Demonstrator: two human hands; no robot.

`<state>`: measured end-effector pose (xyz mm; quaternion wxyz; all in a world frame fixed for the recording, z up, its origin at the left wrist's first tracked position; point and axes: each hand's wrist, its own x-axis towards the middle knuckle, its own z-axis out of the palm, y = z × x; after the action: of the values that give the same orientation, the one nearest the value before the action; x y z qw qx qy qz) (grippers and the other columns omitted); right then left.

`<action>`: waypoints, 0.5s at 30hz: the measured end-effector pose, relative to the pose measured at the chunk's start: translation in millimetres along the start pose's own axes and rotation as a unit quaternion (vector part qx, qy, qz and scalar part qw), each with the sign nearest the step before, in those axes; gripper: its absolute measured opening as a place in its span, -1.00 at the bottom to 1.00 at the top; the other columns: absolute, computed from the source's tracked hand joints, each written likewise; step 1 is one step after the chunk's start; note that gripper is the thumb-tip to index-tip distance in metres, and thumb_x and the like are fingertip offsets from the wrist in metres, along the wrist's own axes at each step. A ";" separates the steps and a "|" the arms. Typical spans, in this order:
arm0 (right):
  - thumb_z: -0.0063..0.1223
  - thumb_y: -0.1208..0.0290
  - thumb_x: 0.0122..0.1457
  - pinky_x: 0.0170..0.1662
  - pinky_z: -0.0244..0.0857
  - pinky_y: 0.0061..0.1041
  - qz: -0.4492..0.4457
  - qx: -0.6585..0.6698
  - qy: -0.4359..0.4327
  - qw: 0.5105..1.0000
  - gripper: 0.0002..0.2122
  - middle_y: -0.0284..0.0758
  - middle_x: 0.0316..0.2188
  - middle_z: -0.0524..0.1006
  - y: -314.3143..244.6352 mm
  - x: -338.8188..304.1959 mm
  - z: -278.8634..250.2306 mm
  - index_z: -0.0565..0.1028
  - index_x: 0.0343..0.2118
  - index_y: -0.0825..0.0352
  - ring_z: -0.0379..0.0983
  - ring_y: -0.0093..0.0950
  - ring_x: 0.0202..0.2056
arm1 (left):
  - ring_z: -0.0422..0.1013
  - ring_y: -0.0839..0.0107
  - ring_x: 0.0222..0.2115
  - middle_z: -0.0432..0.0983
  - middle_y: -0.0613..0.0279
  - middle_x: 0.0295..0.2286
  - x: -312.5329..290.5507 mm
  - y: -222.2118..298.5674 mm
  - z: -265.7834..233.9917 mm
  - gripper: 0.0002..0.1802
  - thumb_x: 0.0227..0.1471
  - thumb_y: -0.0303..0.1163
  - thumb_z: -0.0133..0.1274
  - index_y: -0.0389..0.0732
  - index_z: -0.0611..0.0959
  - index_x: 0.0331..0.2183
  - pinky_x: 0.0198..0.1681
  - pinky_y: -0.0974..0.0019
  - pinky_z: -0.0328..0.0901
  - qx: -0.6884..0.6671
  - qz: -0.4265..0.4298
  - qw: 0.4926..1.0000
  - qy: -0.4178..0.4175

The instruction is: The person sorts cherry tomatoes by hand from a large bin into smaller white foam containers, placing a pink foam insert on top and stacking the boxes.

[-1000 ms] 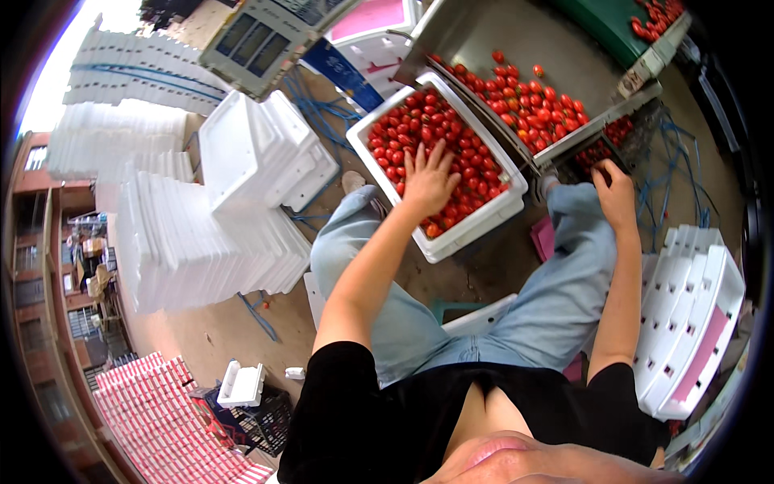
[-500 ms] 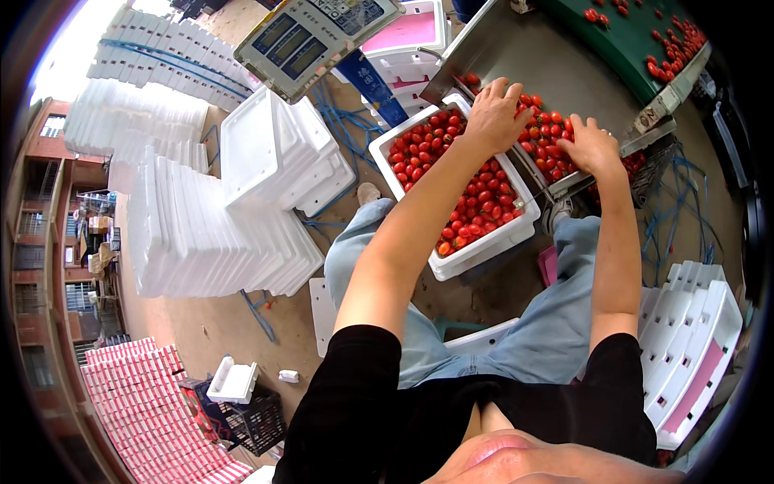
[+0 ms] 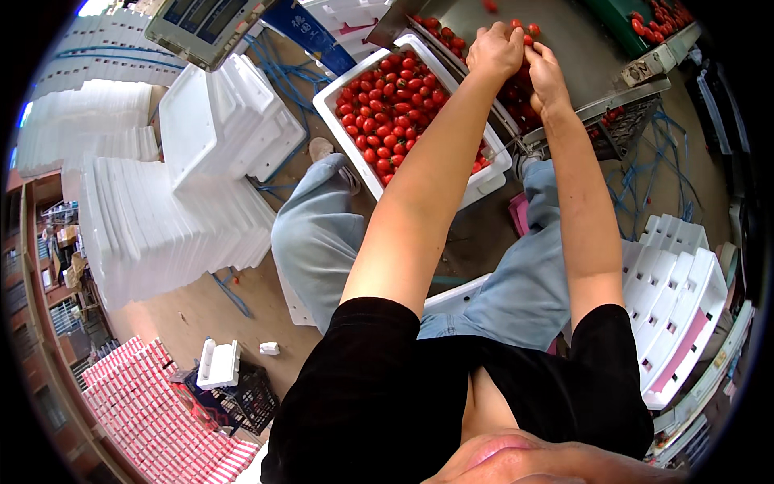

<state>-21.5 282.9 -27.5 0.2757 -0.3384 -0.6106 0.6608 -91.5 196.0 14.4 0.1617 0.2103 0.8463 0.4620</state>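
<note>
Red cherry tomatoes (image 3: 516, 101) lie along the near edge of a metal chute (image 3: 564, 24). Over them my two hands are close together, with fingertips almost meeting. My left hand (image 3: 496, 52) is closed, its fingers curled away from me beside a few loose tomatoes (image 3: 533, 30). My right hand (image 3: 548, 79) is closed too, fingers bent toward the left one; what lies inside either hand is hidden. Below the chute's lip stands a white foam box (image 3: 339, 129) filled with more cherry tomatoes (image 3: 391, 113), partly behind my left forearm.
A scale with a display (image 3: 201, 24) stands at the upper left. White foam lids (image 3: 177, 218) are stacked on the left, foam boxes (image 3: 673, 306) on the right. A green surface (image 3: 609, 20) bears tomatoes at the far right. Blue straps (image 3: 661, 169) and a black crate (image 3: 250, 399) lie on the floor.
Both hands have moved farther up the chute and drawn together, their spread fingers now curled. A tomato appears loose near the top. The view has shifted, so the box sits farther left.
</note>
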 end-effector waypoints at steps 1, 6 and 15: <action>0.03 0.38 0.20 0.09 0.24 -0.42 0.025 0.120 0.006 0.992 -0.54 -0.10 0.01 0.43 -6.9 -9.1 12.5 0.28 0.13 0.49 0.36 -0.34 0.03 | 0.41 0.06 -0.04 0.48 0.01 -0.09 -1.2 -3.2 1.6 -0.49 0.02 0.14 -0.01 0.01 0.66 -0.14 0.03 0.12 0.31 -0.007 -0.006 1.000 -0.001; -0.07 0.44 0.28 0.04 0.31 -0.52 -0.038 0.287 0.083 0.954 -0.67 -0.19 -0.02 0.43 -17.5 -36.9 32.8 0.34 0.06 0.46 0.40 -0.42 -0.04 | 0.45 0.14 -0.14 0.50 0.12 -0.16 -13.1 -3.3 20.1 -0.63 0.00 0.01 0.11 -0.01 0.72 -0.25 -0.06 0.17 0.34 -0.094 0.042 0.992 0.077; -0.06 0.39 0.29 0.10 0.24 -0.52 -0.124 0.114 -0.135 0.976 -0.70 -0.26 0.00 0.41 -55.4 -134.4 77.7 0.39 0.06 0.33 0.35 -0.48 0.00 | 0.45 0.38 -0.34 0.56 0.19 -0.37 -74.1 -35.3 -63.6 -0.80 0.14 -0.36 0.02 -0.27 0.65 -0.31 -0.22 0.34 0.36 -0.215 0.211 0.900 0.314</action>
<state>-2.0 135.9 44.3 0.3069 -0.1338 -0.6000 0.7266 -64.9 96.1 23.4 -0.1725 0.1884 0.6687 0.6983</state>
